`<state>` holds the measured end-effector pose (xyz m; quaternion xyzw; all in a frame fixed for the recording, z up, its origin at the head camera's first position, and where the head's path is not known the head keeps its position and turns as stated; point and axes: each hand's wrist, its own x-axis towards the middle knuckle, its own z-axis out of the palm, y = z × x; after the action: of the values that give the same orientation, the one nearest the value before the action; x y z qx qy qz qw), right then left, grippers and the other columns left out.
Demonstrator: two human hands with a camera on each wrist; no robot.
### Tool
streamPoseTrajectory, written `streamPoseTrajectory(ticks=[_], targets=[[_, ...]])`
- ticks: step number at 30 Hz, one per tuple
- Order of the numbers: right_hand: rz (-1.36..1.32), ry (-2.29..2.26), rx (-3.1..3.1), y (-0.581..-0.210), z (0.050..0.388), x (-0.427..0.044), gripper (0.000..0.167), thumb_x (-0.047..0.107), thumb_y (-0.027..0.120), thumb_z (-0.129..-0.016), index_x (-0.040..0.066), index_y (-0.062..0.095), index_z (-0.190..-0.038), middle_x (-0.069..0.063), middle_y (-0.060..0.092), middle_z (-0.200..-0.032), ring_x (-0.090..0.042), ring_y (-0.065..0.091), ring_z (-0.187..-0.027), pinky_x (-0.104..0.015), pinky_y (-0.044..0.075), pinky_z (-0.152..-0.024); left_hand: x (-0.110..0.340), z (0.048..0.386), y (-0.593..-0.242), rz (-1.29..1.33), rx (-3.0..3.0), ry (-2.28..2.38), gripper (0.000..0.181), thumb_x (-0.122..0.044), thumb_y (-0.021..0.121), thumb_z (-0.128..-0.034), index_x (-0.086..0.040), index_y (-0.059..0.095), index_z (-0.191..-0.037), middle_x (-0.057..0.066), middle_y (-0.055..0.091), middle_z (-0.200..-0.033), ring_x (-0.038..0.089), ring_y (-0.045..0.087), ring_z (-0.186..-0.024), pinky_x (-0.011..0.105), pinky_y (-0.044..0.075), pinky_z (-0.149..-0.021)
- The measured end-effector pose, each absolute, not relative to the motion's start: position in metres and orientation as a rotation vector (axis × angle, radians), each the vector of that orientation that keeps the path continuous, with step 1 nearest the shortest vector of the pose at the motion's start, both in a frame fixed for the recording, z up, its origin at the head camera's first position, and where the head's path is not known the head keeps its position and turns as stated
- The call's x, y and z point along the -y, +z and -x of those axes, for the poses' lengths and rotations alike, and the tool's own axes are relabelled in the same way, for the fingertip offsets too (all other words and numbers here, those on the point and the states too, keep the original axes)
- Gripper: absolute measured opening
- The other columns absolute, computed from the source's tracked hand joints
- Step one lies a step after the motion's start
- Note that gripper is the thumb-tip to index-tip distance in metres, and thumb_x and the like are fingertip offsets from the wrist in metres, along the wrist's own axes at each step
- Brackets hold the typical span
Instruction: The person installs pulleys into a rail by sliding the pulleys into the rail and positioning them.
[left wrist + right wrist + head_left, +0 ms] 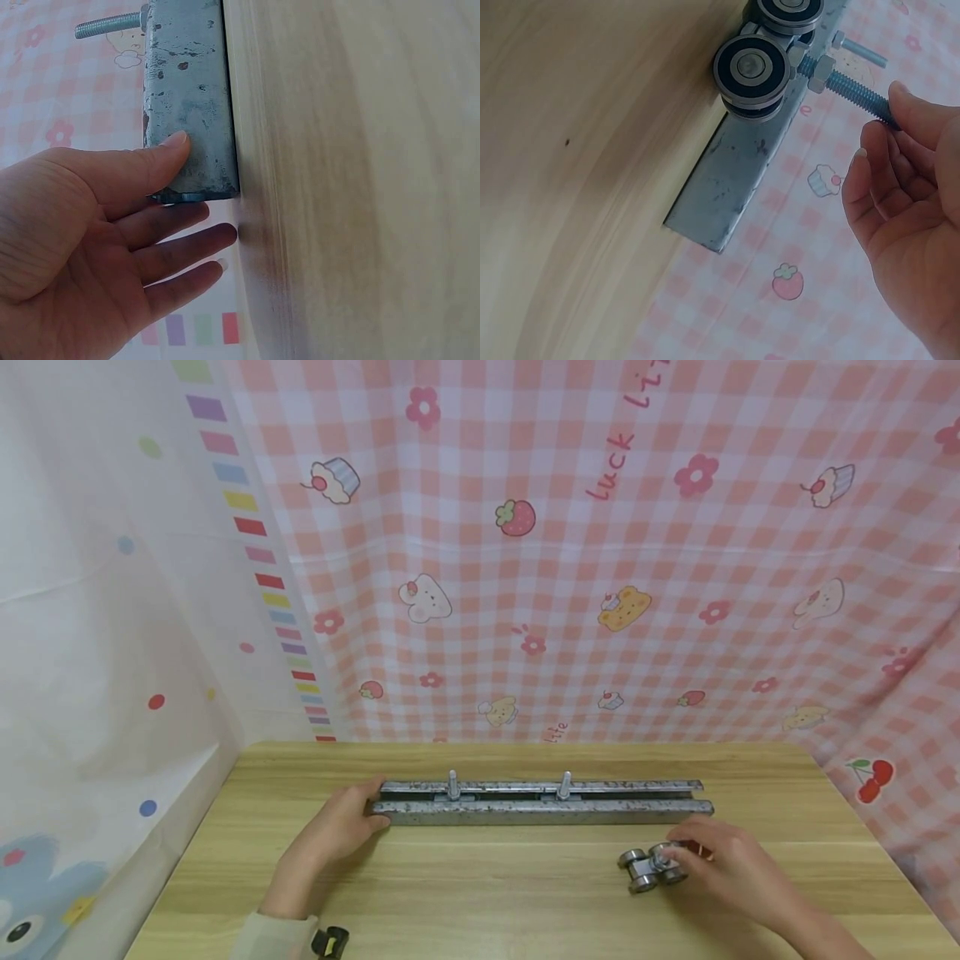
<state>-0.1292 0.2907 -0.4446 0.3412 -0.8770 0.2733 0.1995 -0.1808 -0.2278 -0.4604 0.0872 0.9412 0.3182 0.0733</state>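
Note:
A grey metal channel rail (pixel 543 815) with a slot along its top and chipped, spotted surfaces lies across the far part of the table. Two threaded bolts (pixel 453 785) stand up through the slot. My left hand (pixel 339 828) holds the rail's left end, its thumb on the front face; the other fingers reach past the end. In front of the rail's right end, my right hand (pixel 738 870) pinches a roller trolley (pixel 643 868) by its threaded bolt (pixel 861 96). The trolley's several bearing wheels (pixel 751 67) point away from the hand, and a nut sits on the bolt.
The wooden tabletop (pixel 480 893) carries the rail. Behind it hangs a pink checked cloth (pixel 525 568), and a white dotted cloth (pixel 112 610) hangs at the left. A black and yellow item (pixel 330 942) sits at the left sleeve.

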Motion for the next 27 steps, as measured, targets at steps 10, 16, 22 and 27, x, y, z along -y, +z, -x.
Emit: streamPoseTrajectory(ticks=[10,16,22,27], targets=[[-0.857,0.739,2.478,-0.446,0.128,-0.302,0.036,-0.009,0.090,-0.068,0.014,0.076,-0.092,0.010,0.070,-0.089,0.005,0.053,-0.072,-0.009,0.044,-0.057,0.227,0.180,-0.461,-0.272,-2.823,0.972,0.067,-0.006,0.074,-0.0963,0.012,0.043,-0.152,0.032,0.052,-0.149,0.048,0.049,-0.139,0.061,0.041,-0.115],[-0.833,0.752,2.484,-0.446,0.128,-0.311,0.036,-0.013,0.089,-0.068,0.011,0.077,-0.092,0.006,0.070,-0.089,0.005,0.053,-0.071,-0.010,0.043,-0.056,0.227,0.180,-0.460,-0.256,-2.820,0.967,0.066,-0.005,0.073,-0.0971,0.011,0.043,-0.153,0.031,0.055,-0.146,0.047,0.051,-0.137,0.060,0.044,-0.113],[-0.808,0.762,2.489,-0.445,0.129,-0.317,0.036,-0.014,0.088,-0.069,0.012,0.076,-0.092,0.010,0.068,-0.087,0.005,0.052,-0.069,-0.010,0.043,-0.054,0.228,0.179,-0.461,-0.253,-2.822,0.962,0.065,-0.005,0.073,-0.0972,0.011,0.043,-0.153,0.030,0.058,-0.144,0.046,0.052,-0.137,0.060,0.045,-0.112],[-0.793,0.742,2.488,-0.443,0.130,-0.322,0.038,-0.013,0.088,-0.069,0.015,0.075,-0.090,0.013,0.068,-0.088,0.005,0.052,-0.068,-0.010,0.043,-0.054,0.228,0.179,-0.461,-0.247,-2.818,0.963,0.066,-0.004,0.073,-0.0974,0.010,0.043,-0.154,0.029,0.059,-0.142,0.046,0.053,-0.136,0.060,0.046,-0.111]])
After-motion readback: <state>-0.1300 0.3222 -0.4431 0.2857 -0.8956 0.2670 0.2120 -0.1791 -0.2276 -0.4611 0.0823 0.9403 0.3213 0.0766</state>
